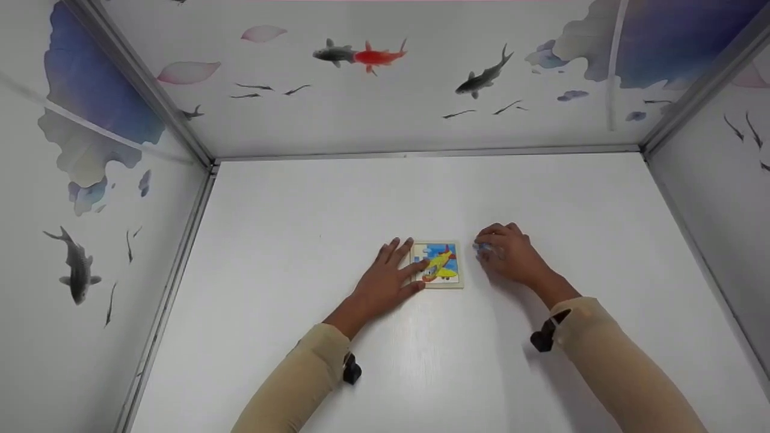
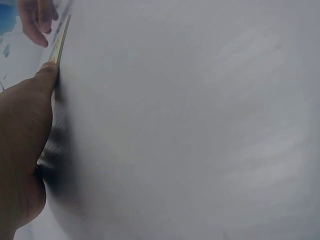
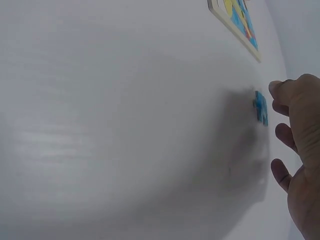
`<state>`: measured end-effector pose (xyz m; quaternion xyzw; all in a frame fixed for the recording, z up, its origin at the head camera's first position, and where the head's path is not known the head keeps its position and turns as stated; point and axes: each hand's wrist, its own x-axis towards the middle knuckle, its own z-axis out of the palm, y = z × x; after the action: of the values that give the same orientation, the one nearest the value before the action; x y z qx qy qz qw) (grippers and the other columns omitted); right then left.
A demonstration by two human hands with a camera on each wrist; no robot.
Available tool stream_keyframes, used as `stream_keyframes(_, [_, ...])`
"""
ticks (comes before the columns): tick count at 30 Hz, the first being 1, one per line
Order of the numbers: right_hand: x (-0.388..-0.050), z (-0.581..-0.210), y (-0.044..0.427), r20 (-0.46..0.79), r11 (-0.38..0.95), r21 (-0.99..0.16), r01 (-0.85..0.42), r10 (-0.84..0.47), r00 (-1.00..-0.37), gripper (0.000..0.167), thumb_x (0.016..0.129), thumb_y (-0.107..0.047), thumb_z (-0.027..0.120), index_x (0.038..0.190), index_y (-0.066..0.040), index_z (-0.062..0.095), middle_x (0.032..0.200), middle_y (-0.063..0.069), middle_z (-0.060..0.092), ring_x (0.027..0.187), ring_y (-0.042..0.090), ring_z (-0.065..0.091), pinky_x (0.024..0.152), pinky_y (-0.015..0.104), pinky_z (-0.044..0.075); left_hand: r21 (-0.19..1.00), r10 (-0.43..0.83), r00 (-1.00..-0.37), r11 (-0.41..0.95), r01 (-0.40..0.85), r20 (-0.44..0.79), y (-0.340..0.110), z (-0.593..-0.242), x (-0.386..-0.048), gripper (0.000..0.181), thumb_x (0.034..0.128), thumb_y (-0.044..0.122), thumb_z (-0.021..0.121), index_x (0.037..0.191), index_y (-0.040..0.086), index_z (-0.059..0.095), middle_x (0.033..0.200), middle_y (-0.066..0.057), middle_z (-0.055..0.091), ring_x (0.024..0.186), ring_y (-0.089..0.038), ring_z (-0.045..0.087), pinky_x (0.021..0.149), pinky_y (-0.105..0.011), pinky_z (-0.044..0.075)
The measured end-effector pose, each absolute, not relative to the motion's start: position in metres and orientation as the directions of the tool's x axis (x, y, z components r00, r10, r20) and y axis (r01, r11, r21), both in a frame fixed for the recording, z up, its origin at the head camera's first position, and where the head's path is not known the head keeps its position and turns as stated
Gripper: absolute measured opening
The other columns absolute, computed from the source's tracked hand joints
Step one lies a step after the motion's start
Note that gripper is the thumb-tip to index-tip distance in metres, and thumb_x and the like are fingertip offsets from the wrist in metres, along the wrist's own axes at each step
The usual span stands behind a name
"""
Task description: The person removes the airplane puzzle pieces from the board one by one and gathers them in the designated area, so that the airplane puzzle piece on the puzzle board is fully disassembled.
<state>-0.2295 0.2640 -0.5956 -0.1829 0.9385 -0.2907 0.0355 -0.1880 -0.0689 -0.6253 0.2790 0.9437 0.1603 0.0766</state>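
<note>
A small square wooden jigsaw puzzle with a yellow airplane on blue sky lies flat on the table. Bare wood shows near the upper left of its picture. My left hand rests at its left side with spread fingers, one fingertip on the picture and the thumb by the lower edge. In the left wrist view, the thumb of the left hand touches the puzzle's pale rim. Right of the puzzle, a loose blue jigsaw piece lies beneath my right hand. In the right wrist view its bent fingers appear apart from the piece.
The white tabletop is bounded by a printed back panel and side panels with fish designs. Metal strips run along the panel joints. A dark wrist camera sits under the right sleeve, another by the left.
</note>
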Motion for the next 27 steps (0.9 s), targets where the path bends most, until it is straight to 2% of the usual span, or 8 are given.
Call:
stream_keyframes(9, [-0.232, -0.594, 0.231, 0.017, 0.754, -0.562, -0.339, -0.400, -0.917, 0.029, 0.103, -0.024, 0.081, 0.130, -0.012, 0.081, 0.134, 0.010, 0.072, 0.127, 0.037, 0.058, 0.104, 0.071, 0.045, 0.328, 0.549, -0.833, 0.801, 0.501, -0.069, -0.069, -0.627, -0.188, 0.062, 0.1151, 0.065, 0.039, 0.171, 0.039, 0.044, 0.188, -0.006, 0.014, 0.175, -0.035, 0.010, 0.143, -0.053, 0.013])
stream_keyframes(16, [-0.234, -0.593, 0.208, -0.001, 0.752, -0.557, -0.352, -0.424, -0.906, 0.033, 0.102, -0.022, 0.082, 0.133, -0.013, 0.080, 0.134, 0.010, 0.070, 0.125, 0.035, 0.057, 0.103, 0.069, 0.046, 0.302, 0.554, -0.830, 0.805, 0.511, -0.071, -0.070, -0.628, -0.189, 0.062, 0.1153, 0.066, 0.038, 0.171, 0.039, 0.043, 0.188, -0.006, 0.013, 0.175, -0.036, 0.010, 0.142, -0.053, 0.014])
stream_keyframes(27, [-0.235, -0.595, 0.190, -0.019, 0.777, -0.516, -0.361, -0.432, -0.902, 0.031, 0.105, -0.030, 0.079, 0.132, -0.014, 0.080, 0.133, 0.010, 0.066, 0.123, 0.035, 0.057, 0.100, 0.066, 0.048, 0.300, 0.553, -0.830, 0.805, 0.511, -0.069, -0.069, -0.629, -0.189, 0.063, 0.1152, 0.066, 0.036, 0.171, 0.039, 0.042, 0.189, -0.005, 0.012, 0.176, -0.035, 0.009, 0.142, -0.053, 0.015])
